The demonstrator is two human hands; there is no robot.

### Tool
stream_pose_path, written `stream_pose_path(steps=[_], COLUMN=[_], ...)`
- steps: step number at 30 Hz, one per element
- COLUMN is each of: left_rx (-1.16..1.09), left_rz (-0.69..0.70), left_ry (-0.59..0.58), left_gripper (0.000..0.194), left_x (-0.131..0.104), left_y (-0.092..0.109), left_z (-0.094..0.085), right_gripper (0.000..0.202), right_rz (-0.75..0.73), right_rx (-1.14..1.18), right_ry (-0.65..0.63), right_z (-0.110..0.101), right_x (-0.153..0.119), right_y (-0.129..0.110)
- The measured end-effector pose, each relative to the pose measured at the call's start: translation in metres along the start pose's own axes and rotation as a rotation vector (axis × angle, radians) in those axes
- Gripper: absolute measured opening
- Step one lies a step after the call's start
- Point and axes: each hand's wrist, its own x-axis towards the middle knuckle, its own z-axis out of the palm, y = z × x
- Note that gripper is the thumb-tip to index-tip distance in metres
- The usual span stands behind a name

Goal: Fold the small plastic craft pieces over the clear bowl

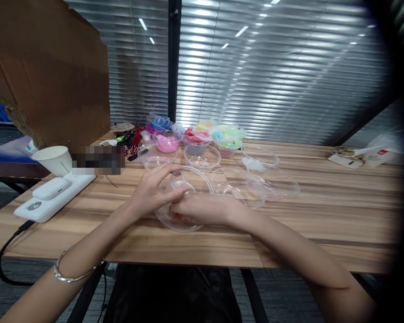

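Observation:
A clear round plastic bowl sits close to the front of the table, its see-through rims overlapping with another clear round piece just behind. My left hand is at its left side, with the thumb and index finger spaced around the clear plastic. My right hand reaches in from the right over the bowl, fingers curled down and pressed together. What those fingertips hold, if anything, is hidden. Empty-looking clear bowls stand right behind my right wrist.
Along the back are tubs with pink, red, blue and green contents. A white power strip, paper cup and cardboard sheet occupy the left. Packaging lies far right.

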Motion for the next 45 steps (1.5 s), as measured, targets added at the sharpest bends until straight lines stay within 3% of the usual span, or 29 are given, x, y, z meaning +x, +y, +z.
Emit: stream_pose_path(steps=[11, 20, 33, 40, 45], left_rx=[0.054, 0.052, 0.082, 0.100, 0.124], left_rz=[0.026, 0.037, 0.083, 0.117, 0.131], left_ry=[-0.015, -0.021, 0.007, 0.020, 0.060], left_gripper=[0.036, 0.038, 0.039, 0.038, 0.037], left_x=[-0.001, -0.001, -0.003, -0.004, -0.003], left_y=[-0.004, -0.003, -0.005, -0.005, -0.001], left_z=[0.001, 0.001, 0.001, 0.001, 0.002], right_gripper=[0.013, 0.015, 0.017, 0.017, 0.030], right_rz=[0.048, 0.022, 0.036, 0.098, 0.211], right_rx=[0.126, 0.198, 0.266, 0.192, 0.077], right_ry=[0.116, 0.058, 0.113, 0.146, 0.161], right_z=[0.014, 0.005, -0.002, -0.002, -0.010], right_x=[0.004, 0.002, 0.001, -0.003, -0.015], right_y=[0.009, 0.007, 0.003, -0.001, -0.014])
